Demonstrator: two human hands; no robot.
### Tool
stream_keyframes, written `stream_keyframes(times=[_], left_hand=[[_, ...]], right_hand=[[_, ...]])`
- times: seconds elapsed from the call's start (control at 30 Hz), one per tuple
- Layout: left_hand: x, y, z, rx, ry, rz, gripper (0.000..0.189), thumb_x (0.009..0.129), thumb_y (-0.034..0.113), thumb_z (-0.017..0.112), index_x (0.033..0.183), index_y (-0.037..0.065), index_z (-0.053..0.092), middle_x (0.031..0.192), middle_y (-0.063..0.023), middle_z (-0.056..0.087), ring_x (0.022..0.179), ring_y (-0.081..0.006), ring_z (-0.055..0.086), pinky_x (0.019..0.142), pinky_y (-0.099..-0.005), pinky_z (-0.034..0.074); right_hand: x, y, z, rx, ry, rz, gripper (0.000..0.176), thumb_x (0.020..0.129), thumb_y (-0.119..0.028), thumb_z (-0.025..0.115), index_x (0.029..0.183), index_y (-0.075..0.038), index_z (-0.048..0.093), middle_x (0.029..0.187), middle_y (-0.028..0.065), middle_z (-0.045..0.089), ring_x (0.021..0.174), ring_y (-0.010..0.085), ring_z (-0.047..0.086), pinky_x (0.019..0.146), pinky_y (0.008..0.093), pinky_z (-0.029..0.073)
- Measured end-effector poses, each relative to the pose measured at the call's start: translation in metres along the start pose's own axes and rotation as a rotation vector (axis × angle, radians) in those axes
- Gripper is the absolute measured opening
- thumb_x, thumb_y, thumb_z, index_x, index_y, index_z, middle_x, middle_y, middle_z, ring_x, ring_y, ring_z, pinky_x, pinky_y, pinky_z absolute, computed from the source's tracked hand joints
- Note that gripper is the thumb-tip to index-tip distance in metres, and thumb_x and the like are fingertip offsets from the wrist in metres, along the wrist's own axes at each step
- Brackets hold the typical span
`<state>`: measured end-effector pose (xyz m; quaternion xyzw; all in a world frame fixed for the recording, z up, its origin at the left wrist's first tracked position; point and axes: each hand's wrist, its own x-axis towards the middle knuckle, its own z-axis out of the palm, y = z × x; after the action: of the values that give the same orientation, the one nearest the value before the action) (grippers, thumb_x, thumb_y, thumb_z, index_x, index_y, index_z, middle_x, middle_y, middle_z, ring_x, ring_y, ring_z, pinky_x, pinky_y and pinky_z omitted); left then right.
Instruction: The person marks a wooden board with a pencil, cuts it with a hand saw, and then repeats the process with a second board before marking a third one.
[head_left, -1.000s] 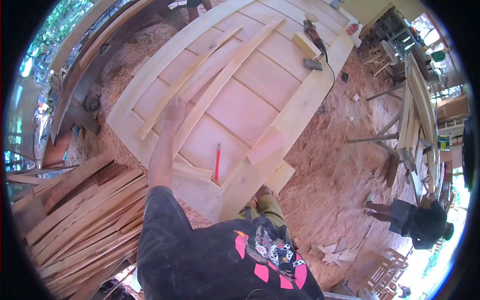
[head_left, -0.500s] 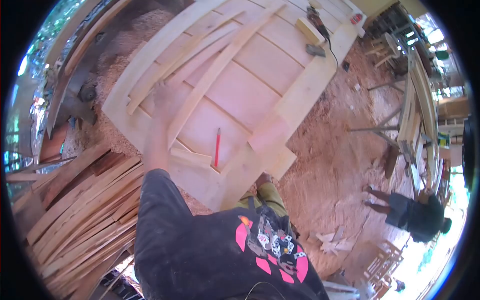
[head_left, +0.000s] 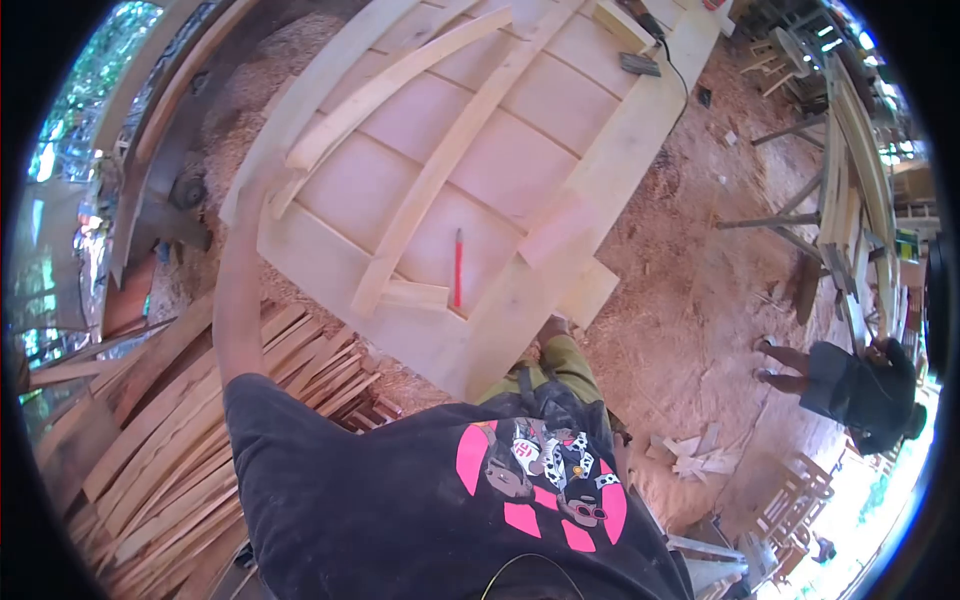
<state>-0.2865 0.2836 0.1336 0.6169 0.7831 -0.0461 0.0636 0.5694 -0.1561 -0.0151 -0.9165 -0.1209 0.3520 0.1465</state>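
My left hand [head_left: 264,185] reaches out past the left edge of a large pale wooden panel [head_left: 420,340], closed at the near end of a curved wooden strip [head_left: 400,72]. Its fingers are blurred. The strip slants over the panel toward the far side. Another curved strip [head_left: 455,140] lies on the panel to its right. A red pencil [head_left: 458,268] rests near the panel's front corner, beside a short wood piece [head_left: 415,294]. My right hand is out of view.
A power tool [head_left: 645,18] with a black cord, a wood block [head_left: 622,26] and a dark grey block [head_left: 639,64] are on the panel's far right. Cut strips [head_left: 190,450] are piled at left. Another person [head_left: 850,390] stands at right beside stacked curved boards [head_left: 850,190].
My left hand has moved left and outward, and the near end of the curved strip has shifted left with it. The view has moved slightly too.
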Motion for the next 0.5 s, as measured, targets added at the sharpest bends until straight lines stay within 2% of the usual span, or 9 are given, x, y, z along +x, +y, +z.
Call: stream_keyframes(times=[0.07, 0.13, 0.2, 0.27, 0.33, 0.4, 0.47, 0.5], left_hand=[[-0.026, -0.017, 0.0, -0.248, -0.343, 0.028, 0.054, 0.095, 0.032, 0.071, 0.142, 0.006, 0.062, 0.123, -0.0188, 0.073, 0.108, -0.0272, 0.073, 0.095, -0.0403, 0.057], [-0.073, -0.001, 0.01, -1.075, -0.551, -0.108, 0.048, 0.102, 0.021, 0.061, 0.146, 0.002, 0.056, 0.127, -0.0148, 0.072, 0.101, -0.0205, 0.072, 0.088, -0.0334, 0.058], [-0.122, 0.034, 0.024, -1.502, -0.517, -0.211, 0.044, 0.104, 0.009, 0.053, 0.147, -0.001, 0.053, 0.132, -0.0143, 0.069, 0.102, -0.0194, 0.071, 0.085, -0.03, 0.057], [-0.172, 0.06, 0.052, -1.847, -0.566, -0.246, 0.049, 0.1, 0.007, 0.056, 0.148, 0.0, 0.05, 0.133, -0.0153, 0.068, 0.109, -0.0208, 0.069, 0.085, -0.0317, 0.057], [-0.223, 0.105, 0.065, -1.687, -0.598, -0.142, 0.053, 0.096, 0.007, 0.063, 0.146, -0.001, 0.05, 0.132, -0.0178, 0.068, 0.117, -0.0233, 0.068, 0.092, -0.0337, 0.057], [-0.288, 0.159, 0.115, -1.858, -0.66, 0.038, 0.06, 0.086, 0.003, 0.071, 0.143, -0.002, 0.053, 0.128, -0.0179, 0.068, 0.113, -0.0257, 0.069, 0.097, -0.039, 0.058], [-0.332, 0.189, 0.139, -1.913, -0.857, -0.021, 0.053, 0.09, 0.005, 0.07, 0.139, -0.001, 0.054, 0.124, -0.0164, 0.07, 0.109, -0.0259, 0.071, 0.093, -0.0384, 0.06], [-0.351, 0.204, 0.143, -1.951, -0.948, -0.13, 0.049, 0.092, 0.007, 0.07, 0.137, -0.001, 0.055, 0.12, -0.0154, 0.071, 0.104, -0.026, 0.072, 0.091, -0.0382, 0.061]], right_hand=[[0.0, 0.005, 0.0, 0.024, -0.004, 0.004, 0.039, 0.102, -0.034, 0.062, 0.117, 0.002, 0.061, 0.073, 0.0075, 0.059, 0.046, 0.0183, 0.053, 0.038, 0.0355, 0.039], [0.0, 0.017, -0.003, 0.052, 0.016, 0.006, 0.039, 0.102, -0.034, 0.062, 0.118, 0.002, 0.06, 0.073, 0.0074, 0.059, 0.046, 0.0182, 0.053, 0.038, 0.0354, 0.039], [-0.001, 0.026, -0.011, 0.085, 0.051, 0.012, 0.04, 0.102, -0.034, 0.062, 0.118, 0.002, 0.06, 0.073, 0.0074, 0.059, 0.046, 0.0181, 0.053, 0.038, 0.0353, 0.039], [-0.002, 0.035, -0.02, 0.116, 0.104, 0.015, 0.04, 0.102, -0.034, 0.062, 0.118, 0.002, 0.06, 0.073, 0.0073, 0.059, 0.046, 0.018, 0.052, 0.037, 0.0352, 0.039], [-0.012, 0.043, -0.033, 0.144, 0.157, 0.027, 0.04, 0.102, -0.034, 0.062, 0.118, 0.002, 0.06, 0.073, 0.0072, 0.059, 0.046, 0.0179, 0.052, 0.037, 0.0351, 0.039], [-0.017, 0.046, -0.04, 0.193, 0.21, 0.027, 0.04, 0.102, -0.034, 0.062, 0.118, 0.002, 0.06, 0.073, 0.0072, 0.059, 0.046, 0.0178, 0.052, 0.037, 0.035, 0.039], [-0.02, 0.049, -0.039, 0.265, 0.245, 0.028, 0.04, 0.102, -0.034, 0.062, 0.118, 0.002, 0.06, 0.073, 0.0071, 0.058, 0.046, 0.0177, 0.052, 0.037, 0.0349, 0.038], [-0.022, 0.042, -0.031, 0.323, 0.258, 0.017, 0.04, 0.102, -0.034, 0.062, 0.118, 0.002, 0.06, 0.073, 0.0071, 0.058, 0.045, 0.0176, 0.052, 0.037, 0.0348, 0.038]])
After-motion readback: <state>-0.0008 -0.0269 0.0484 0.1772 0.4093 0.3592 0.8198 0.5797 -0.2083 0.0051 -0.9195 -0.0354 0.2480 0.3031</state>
